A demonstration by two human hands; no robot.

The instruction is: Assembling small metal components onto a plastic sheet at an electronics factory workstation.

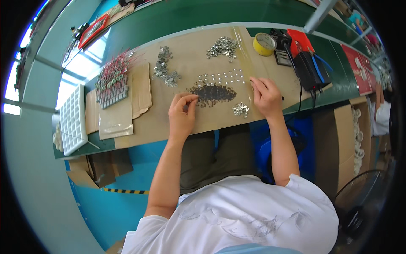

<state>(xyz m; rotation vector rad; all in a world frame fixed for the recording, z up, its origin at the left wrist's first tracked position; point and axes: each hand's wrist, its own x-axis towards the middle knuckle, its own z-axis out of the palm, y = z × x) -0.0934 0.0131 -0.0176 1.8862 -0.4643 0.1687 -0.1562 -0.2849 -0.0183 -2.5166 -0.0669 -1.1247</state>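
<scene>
Two bare hands, over a brown sheet on the green surface. Left hand: thumb and fingertips drawn together at the left edge of the dark pieces; whether one is pinched cannot be told. Right hand: fingers closed in a pinch at the right end of the rows; contents cannot be told.

One small silver pile, near edge, between the hands, presumably for easy reach.

One spread of dark pieces, beside the left fingertips, loosely scattered, perhaps so single pieces lift easily.

Several rows of silver pieces, just beyond, spaced apart, seemingly so each can be reached separately.

One cluster of metal parts, farther left; one silver heap, at the back. Both stand apart, probably to avoid mixing.

One batch of red-wired components, left, lined up, likely for order.

One yellow tape roll, far right, clear of both hands.
</scene>
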